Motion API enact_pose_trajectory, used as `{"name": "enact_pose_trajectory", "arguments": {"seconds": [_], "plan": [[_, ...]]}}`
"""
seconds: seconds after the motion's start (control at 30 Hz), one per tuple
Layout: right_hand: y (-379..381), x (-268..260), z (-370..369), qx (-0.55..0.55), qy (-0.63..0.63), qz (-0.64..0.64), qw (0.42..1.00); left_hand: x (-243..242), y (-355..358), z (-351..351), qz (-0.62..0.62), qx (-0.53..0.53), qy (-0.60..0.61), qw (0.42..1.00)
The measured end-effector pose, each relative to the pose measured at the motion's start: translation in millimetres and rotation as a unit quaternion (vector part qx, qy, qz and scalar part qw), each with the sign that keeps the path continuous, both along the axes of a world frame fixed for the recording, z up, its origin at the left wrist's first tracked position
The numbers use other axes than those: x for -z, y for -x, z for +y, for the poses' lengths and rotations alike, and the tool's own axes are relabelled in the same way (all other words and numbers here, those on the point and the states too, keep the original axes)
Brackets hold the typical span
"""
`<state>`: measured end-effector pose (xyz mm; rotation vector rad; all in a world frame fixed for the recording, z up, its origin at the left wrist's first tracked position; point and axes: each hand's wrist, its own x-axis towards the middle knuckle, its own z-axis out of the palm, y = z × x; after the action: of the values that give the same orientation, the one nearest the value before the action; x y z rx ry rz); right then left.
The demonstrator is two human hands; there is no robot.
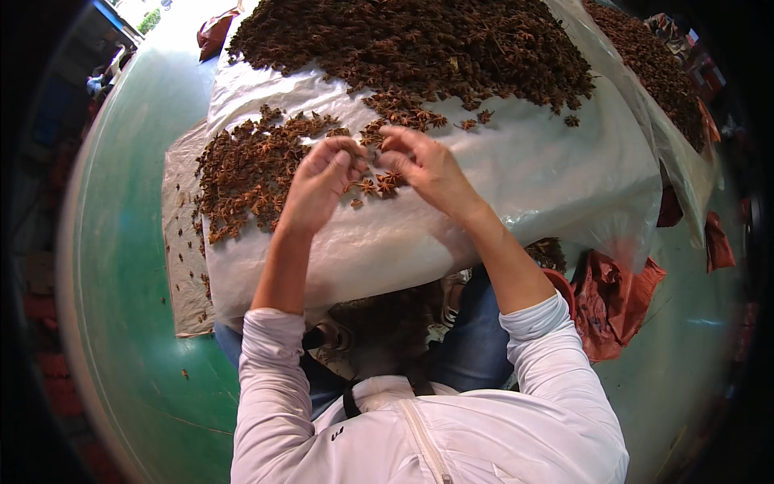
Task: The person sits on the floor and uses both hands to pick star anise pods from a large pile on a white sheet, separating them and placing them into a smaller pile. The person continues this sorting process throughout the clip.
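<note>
Over a white plastic sheet (387,242), both of my hands are close together above loose star anise. My left hand (323,178) is curled with the thumb against the fingers; whether a small piece sits between them is hard to see. A short gap away, my right hand (432,169) has its thumb and forefinger apart with nothing visible between them. Several star anise pods (387,183) lie just below the fingertips. Left of my left hand spreads a smaller patch of star anise (248,178). Beyond both hands rises a large heap of star anise (417,42).
Another star anise heap (647,66) lies at the upper right. A red-brown plastic bag (617,302) rests on the green floor (139,290) beside a red container (561,284). A pale sheet (184,266) with scattered bits extends on the left. My jeans-clad legs (471,339) are below the sheet's edge.
</note>
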<state>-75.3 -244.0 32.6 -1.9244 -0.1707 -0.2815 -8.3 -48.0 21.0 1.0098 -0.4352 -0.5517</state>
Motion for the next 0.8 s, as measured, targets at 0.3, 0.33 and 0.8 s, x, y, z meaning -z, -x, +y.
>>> {"name": "enact_pose_trajectory", "arguments": {"seconds": [0.3, 0.33, 0.8], "plan": [[33.7, -15.0, 37.4, -0.224, -0.063, 0.164, 0.959, -1.7, 37.4, 30.8, -0.262, -0.163, -0.318, 0.896], [45.0, -18.9, 41.9, -0.34, -0.039, 0.113, 0.933, -6.5, 28.1, 33.0, -0.283, -0.232, -0.376, 0.851], [-5.0, 29.8, -31.2, 0.121, 0.311, 0.018, 0.942, 20.0, -25.5, -52.8, -0.519, -0.123, -0.668, 0.519]]}}
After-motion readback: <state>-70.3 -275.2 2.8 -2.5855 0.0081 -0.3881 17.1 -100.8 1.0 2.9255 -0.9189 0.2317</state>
